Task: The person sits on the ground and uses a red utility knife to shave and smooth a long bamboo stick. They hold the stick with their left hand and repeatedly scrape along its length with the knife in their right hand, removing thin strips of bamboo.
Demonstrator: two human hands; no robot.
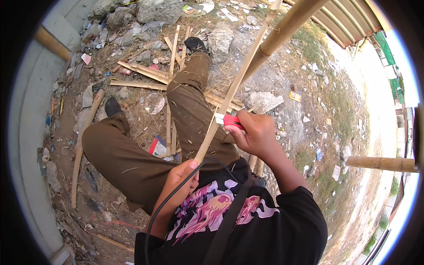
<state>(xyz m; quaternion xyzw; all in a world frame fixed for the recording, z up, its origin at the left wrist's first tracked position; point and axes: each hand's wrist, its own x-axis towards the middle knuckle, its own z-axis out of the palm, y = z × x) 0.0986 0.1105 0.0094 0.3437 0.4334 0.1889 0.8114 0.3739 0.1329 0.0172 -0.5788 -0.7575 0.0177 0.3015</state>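
A long split bamboo strip [230,92] slants up and away from my lap toward the top of the view. My left hand [180,177] is closed round its near end, thumb on top. In my right hand [256,132] is a red utility knife [232,121], gripped in closed fingers. Its short pale blade lies against the strip, some way up from my left hand. Behind the strip stands a thick bamboo pole [282,31]. A dark cable [167,198] crosses in front of my left wrist.
Several split bamboo pieces [139,84] lie beyond my legs [190,88]. One bamboo pole [86,132] rests on the ground at left, by a grey wall [31,132]. Rocks [160,11] and litter cover the ground. Another pole [380,164] juts in from the right.
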